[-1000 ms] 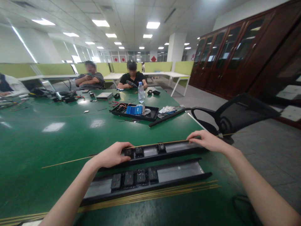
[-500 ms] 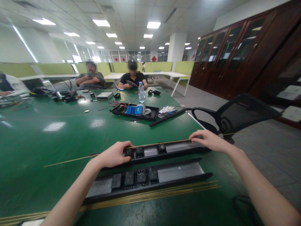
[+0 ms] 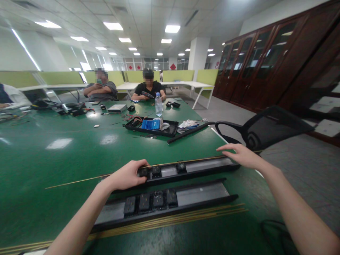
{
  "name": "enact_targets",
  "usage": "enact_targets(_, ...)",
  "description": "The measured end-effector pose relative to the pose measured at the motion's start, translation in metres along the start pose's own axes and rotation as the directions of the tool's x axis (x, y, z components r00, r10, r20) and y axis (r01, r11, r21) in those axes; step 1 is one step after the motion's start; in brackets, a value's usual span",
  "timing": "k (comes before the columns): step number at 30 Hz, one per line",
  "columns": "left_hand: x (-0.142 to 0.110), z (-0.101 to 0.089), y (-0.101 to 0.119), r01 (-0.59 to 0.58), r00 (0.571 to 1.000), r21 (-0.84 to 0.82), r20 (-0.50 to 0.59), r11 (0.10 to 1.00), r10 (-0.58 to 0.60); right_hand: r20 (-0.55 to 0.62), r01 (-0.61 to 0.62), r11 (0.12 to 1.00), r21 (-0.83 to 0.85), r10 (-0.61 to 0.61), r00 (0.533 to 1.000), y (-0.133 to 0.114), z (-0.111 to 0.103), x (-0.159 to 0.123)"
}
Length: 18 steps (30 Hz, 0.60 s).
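Two long black channels with bare metal floors lie side by side on the green table. Fingers of my left hand (image 3: 130, 175) curl over the left part of the far channel (image 3: 170, 172), beside black socket blocks (image 3: 156, 171). Along that channel's far edge runs a thin brass rod (image 3: 77, 182), sticking out well past its left end. My right hand (image 3: 237, 154) hovers near the right end, fingers stretched and apart, holding nothing. In the near channel (image 3: 200, 193) sits a row of several black socket blocks (image 3: 150, 202). A bundle of brass rods (image 3: 170, 221) lies along its near side.
Beyond the channels are a black tray (image 3: 170, 130) with a blue finned part (image 3: 151, 124), a water bottle (image 3: 158, 105), gloves (image 3: 189, 124) and a black strip (image 3: 190, 132). A mesh chair (image 3: 276, 127) stands at the right edge. Co-workers (image 3: 148, 88) sit across the table.
My right hand has let go of the brass rod and lifted slightly to the right, its fingers spreading. The left hand keeps its place on the far channel.
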<state>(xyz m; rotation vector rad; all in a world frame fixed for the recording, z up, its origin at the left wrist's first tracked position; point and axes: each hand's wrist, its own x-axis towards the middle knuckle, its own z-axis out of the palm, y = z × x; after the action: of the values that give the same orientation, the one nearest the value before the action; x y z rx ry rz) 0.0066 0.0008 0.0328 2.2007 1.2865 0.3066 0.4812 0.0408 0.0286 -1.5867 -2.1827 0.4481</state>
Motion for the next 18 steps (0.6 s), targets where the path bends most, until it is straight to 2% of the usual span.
enact_targets(5,-0.001,-0.003,0.0,0.004,1.0,-0.022,0.029,1.0,-0.003,-0.101,0.041,0.997,-0.067,-0.047,0.994,0.007,-0.002,0.0)
enact_targets(18,-0.003,-0.008,0.0,0.026,0.998,-0.068,0.063,0.997,-0.022,-0.073,0.103,0.979,-0.176,-0.117,0.99,0.0,0.011,0.004)
